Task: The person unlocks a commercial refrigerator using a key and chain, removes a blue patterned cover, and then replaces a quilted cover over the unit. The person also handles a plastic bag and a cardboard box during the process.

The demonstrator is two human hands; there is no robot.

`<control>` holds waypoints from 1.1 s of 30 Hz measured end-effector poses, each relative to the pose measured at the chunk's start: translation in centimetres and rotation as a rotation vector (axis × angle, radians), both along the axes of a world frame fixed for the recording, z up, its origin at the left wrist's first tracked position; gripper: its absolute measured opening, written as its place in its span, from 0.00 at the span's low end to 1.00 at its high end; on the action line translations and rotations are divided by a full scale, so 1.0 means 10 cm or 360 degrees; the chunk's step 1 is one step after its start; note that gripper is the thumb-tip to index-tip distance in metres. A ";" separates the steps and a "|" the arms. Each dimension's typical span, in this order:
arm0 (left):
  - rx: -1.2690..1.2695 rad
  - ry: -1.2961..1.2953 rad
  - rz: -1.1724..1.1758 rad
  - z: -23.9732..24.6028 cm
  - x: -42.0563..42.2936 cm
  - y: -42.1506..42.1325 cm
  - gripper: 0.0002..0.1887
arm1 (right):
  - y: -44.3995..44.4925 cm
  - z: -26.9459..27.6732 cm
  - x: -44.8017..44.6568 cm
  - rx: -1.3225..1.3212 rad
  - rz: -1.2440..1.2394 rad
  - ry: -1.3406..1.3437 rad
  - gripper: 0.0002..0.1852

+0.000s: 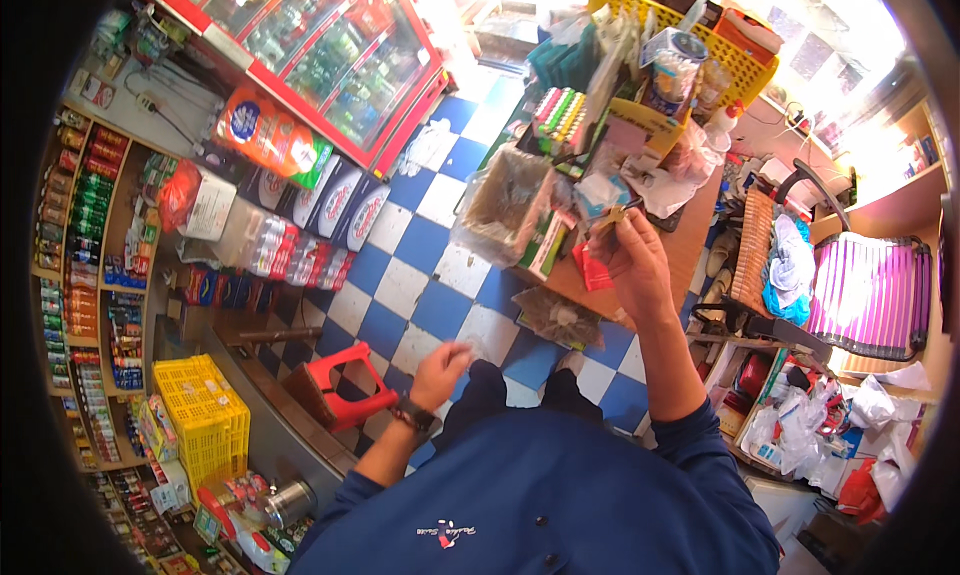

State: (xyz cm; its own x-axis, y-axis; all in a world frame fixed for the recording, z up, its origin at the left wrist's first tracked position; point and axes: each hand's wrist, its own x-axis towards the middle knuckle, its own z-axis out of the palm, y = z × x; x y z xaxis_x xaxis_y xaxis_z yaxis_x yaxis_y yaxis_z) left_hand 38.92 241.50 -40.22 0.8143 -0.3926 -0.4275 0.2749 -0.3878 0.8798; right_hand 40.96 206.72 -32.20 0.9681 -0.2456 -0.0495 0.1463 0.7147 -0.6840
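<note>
My right hand (pixel 636 248) is raised over the front of a wooden table (pixel 694 230), its fingers closed on a small brass-coloured key (pixel 616 215). A red packet (pixel 592 267) lies on the table just beneath these fingers. Left of the hand stands a box lined with clear plastic (pixel 510 196), beside a green and white carton (pixel 550 245). My left hand (pixel 442 368) hangs low above the checkered floor, fingers loosely curled; whether anything is in them cannot be told. A red plastic stool (pixel 360 387) stands left of it.
Packed drink shelves (pixel 90 275) and a red-framed glass display fridge (pixel 337 64) line the left side. Yellow crates (pixel 202 417) sit at lower left. Bottle packs (pixel 300 252) stand on the left. At right are a purple striped chair (pixel 866 293) and a wicker basket (pixel 752 252).
</note>
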 end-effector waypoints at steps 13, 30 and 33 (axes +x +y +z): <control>-0.0050 -0.0899 -0.0110 1.14 1.50 1.09 0.08 | 2.98 -0.07 0.83 -0.0837 0.0283 0.0063 0.09; 0.0786 -0.1331 -0.0502 0.91 3.51 2.09 0.11 | 3.69 -0.90 3.04 -0.1512 0.1184 -0.0010 0.17; 0.0932 -0.1277 -0.0797 0.99 4.11 1.93 0.10 | 3.54 -0.99 3.45 -0.1818 0.0806 -0.0215 0.34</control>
